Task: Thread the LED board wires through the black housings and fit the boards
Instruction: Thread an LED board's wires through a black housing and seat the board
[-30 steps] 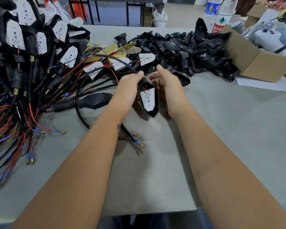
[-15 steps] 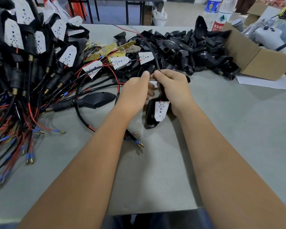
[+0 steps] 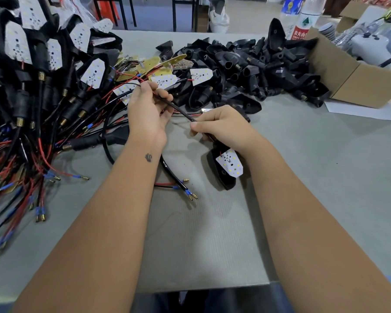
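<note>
Sheathed wire [image 3: 178, 109] — long axis runs from upper left to lower right at centre frame | left hand [image 3: 148, 111] pinches its upper end, right hand [image 3: 221, 127] its lower end | black housing [image 3: 221, 170] with LED board [image 3: 230, 162] lies just below right hand — nearer that hand | judgement: pull-through continues.

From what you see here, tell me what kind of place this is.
Likely a small assembly workshop for LED lamps: a heap of empty black housings, a pile of wired units with LED boards fitted, and a cardboard box on the bench.
</note>
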